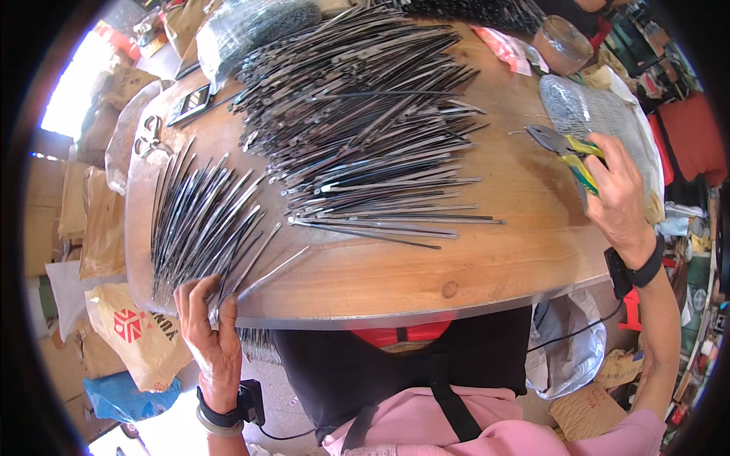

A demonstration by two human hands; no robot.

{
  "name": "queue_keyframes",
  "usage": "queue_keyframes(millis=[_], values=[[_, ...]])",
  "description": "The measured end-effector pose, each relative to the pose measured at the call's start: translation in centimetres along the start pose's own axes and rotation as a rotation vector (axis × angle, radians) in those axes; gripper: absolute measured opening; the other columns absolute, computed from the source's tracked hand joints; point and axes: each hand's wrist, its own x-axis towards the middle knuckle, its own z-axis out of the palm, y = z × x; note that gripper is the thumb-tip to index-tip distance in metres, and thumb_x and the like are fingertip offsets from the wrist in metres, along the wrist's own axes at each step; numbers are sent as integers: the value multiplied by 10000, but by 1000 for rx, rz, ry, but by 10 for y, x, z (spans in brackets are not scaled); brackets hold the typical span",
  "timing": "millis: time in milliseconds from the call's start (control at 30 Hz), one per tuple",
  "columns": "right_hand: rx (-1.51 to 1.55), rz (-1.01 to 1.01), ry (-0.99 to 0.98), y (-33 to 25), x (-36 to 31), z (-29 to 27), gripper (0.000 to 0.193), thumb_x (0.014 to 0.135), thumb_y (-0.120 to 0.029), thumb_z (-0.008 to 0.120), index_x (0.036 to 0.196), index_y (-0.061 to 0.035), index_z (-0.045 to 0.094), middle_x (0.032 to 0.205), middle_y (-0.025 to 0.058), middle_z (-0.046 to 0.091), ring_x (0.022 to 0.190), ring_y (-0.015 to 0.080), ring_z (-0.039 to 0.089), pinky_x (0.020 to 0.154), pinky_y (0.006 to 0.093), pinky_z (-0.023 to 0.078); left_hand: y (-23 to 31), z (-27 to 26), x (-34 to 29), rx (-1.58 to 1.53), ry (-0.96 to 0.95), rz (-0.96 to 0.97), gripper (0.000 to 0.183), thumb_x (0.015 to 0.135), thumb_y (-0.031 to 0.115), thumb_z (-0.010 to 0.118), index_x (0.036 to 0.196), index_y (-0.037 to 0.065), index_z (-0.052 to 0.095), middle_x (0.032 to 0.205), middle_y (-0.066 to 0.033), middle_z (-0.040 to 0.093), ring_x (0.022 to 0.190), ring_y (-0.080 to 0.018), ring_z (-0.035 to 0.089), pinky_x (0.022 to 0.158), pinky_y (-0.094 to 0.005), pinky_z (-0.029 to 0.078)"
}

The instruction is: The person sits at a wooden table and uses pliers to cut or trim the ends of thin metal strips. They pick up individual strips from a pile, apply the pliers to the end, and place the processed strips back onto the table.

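My right hand is closed around the handles of a pair of pliers with yellow and green grips, over the right side of the wooden table. The pliers' jaws point left, and a short thin wire shows at their tip. At the front left edge, my left hand has its fingers bent and its thumb pressed in, pinching the near end of a thin metal strip. Beside it lies a smaller bundle of dark metal strips. A large heap of similar strips covers the middle of the table.
Scissors and a phone-like device lie at the table's left. A clear bag of thin wires is beyond the pliers, near a roll of tape. Paper bags stand left of the table.
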Motion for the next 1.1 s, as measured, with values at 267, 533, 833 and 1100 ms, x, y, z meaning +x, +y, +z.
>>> queue_keyframes(millis=[267,533,833,1100], values=[[-50,-7,-8,-1,-3,1,280,597,91,633,867,46,577,1120,190,578,1008,373,597,859,431,505,54,52,54,-83,-179,339,245,777,-78,655,1017,-32,651,959,-168,579,883,-329,560,803,-387,466],[105,61,205,-17,-8,-29,275,564,54,701,805,37,569,1051,155,608,847,320,608,740,385,508,44,66,63,24,-263,509,179,747,-67,660,916,-20,629,899,-155,579,820,-340,556,701,-412,470],[-11,43,172,-1,-27,-32,304,546,41,707,814,11,568,1066,138,615,894,321,615,758,396,516,72,44,64,-427,-364,10,90,819,-69,626,877,-11,590,748,-150,611,603,-257,604,550,-329,483],[155,234,317,-56,-36,-98,88,755,60,670,825,66,616,1031,184,645,802,284,642,697,331,515,104,16,-26,-1405,-555,-1080,130,836,51,670,910,2,574,757,-165,634,518,-230,592,432,-307,477]])
